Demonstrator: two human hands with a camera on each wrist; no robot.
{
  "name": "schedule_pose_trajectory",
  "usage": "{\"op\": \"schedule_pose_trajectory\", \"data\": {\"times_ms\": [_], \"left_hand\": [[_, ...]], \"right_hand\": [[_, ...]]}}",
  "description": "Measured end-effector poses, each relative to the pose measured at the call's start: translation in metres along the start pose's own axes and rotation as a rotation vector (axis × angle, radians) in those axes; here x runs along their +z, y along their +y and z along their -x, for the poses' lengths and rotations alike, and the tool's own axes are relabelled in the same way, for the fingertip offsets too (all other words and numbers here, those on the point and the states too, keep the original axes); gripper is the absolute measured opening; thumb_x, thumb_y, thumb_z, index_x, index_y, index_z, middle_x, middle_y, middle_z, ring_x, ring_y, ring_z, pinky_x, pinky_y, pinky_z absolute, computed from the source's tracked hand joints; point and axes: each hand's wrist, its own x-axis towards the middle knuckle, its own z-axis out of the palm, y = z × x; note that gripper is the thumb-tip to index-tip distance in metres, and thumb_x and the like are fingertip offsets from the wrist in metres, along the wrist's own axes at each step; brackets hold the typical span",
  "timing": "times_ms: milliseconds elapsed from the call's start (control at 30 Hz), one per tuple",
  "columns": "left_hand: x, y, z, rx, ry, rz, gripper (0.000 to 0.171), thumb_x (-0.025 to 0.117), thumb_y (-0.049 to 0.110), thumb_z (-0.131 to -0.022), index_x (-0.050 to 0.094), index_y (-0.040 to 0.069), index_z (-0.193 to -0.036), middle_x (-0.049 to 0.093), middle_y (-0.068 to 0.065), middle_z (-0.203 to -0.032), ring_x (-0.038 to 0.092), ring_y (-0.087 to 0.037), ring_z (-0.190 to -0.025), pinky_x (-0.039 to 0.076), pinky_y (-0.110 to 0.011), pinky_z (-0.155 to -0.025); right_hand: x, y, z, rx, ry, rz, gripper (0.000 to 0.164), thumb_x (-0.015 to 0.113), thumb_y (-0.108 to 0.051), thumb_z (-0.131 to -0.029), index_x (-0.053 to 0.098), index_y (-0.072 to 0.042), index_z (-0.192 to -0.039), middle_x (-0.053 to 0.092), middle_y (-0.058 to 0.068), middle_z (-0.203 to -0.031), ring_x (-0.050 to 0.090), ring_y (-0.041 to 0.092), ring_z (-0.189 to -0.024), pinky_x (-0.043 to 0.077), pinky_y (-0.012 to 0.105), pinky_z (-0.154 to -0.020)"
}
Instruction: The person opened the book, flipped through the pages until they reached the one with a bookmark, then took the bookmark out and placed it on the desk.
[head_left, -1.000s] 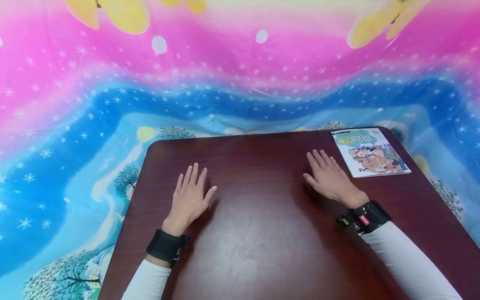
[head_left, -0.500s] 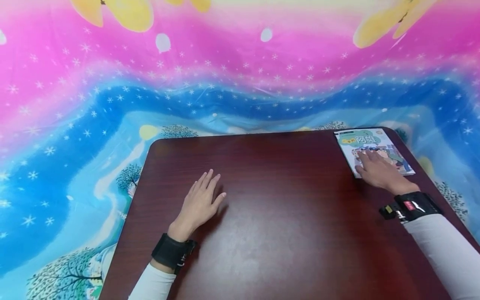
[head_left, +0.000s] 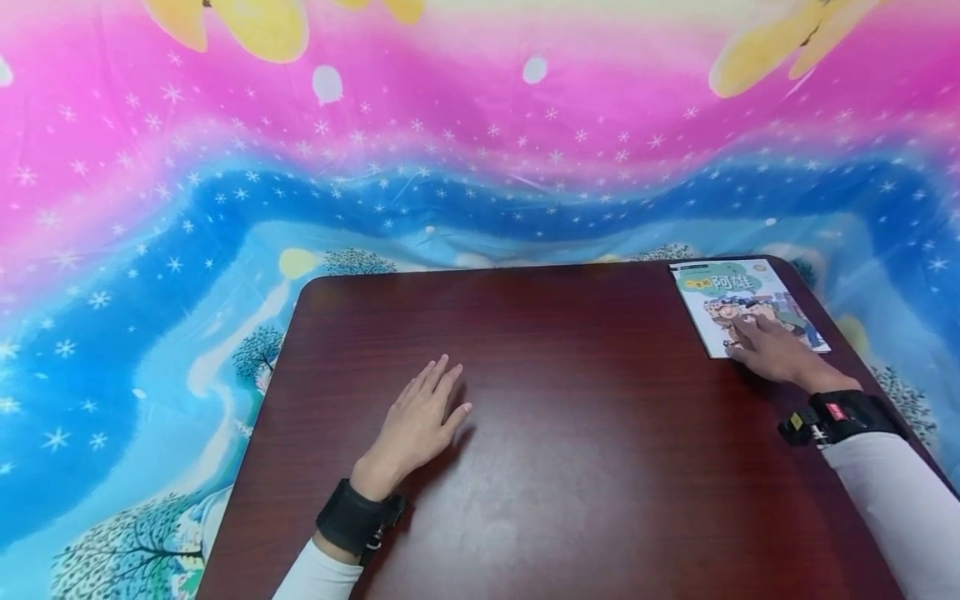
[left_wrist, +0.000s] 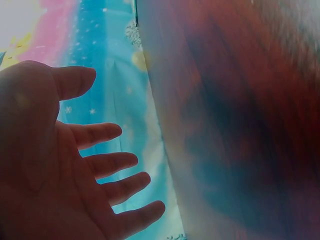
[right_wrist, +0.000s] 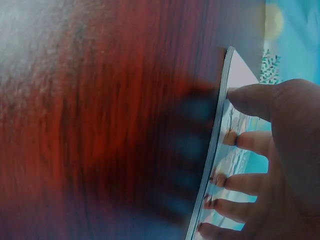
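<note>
**Right hand (head_left: 776, 354) at the book (head_left: 750, 300), left hand (head_left: 418, 427) well apart**

Your right hand is over the lower part of the cover, fingers extended, thumb out near the edge; nothing gripped. In the right wrist view the fingertips look to be at the surface; how firmly they bear, cannot tell. Left hand: fingers and thumb spread, holding nothing, left of centre in the head view, seemingly raised off the bench (head_left: 555, 350). Book lies flat, cover up, at right of frame by the bench's far corner; printed cloth (head_left: 480, 125) behind.

Step in hand, as I judge it: getting hold of the book. Spread pressure evenly across the cover, so a drag won't twist it. For a lift, work your thumb under the exposed edge first; a thin book lying flush gives little to pinch. Cover may be slick, so press gently. Mind the bench's right edge, close by.
</note>
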Motion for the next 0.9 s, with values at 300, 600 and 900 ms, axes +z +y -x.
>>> {"op": "schedule_pose_trajectory", "data": {"times_ms": [300, 600, 900], "left_hand": [[0.010, 0.011, 0.002, 0.014, -0.009, 0.024, 0.065, 0.041, 0.049, -0.100, 0.035, 0.015, -0.154, 0.025, -0.012, -0.162, 0.023, -0.029, -0.148, 0.026, -0.052, -0.115], [0.017, 0.020, 0.000, 0.022, -0.015, 0.062, 0.065, 0.041, 0.049, -0.100, 0.033, 0.016, -0.155, 0.019, -0.012, -0.164, 0.022, -0.030, -0.148, 0.028, -0.051, -0.114], [0.023, 0.037, -0.006, 0.042, -0.035, 0.112, 0.065, 0.041, 0.049, -0.100, 0.032, 0.017, -0.156, 0.016, -0.011, -0.165, 0.021, -0.028, -0.148, 0.035, -0.055, -0.108]], "right_hand": [[0.009, -0.031, 0.001, 0.001, 0.051, 0.070, 0.079, 0.035, -0.055, -0.099, 0.031, 0.005, -0.150, 0.027, 0.045, -0.142, 0.029, 0.065, -0.122, 0.026, 0.078, -0.094], [0.026, -0.090, 0.006, -0.053, 0.154, 0.106, 0.070, 0.044, -0.051, -0.098, 0.039, -0.002, -0.147, 0.037, 0.038, -0.138, 0.034, 0.063, -0.119, 0.031, 0.078, -0.091], [0.035, -0.148, 0.007, -0.091, 0.199, 0.147, 0.066, 0.052, -0.047, -0.095, 0.045, -0.005, -0.145, 0.044, 0.034, -0.134, 0.041, 0.057, -0.116, 0.037, 0.074, -0.089]]}}
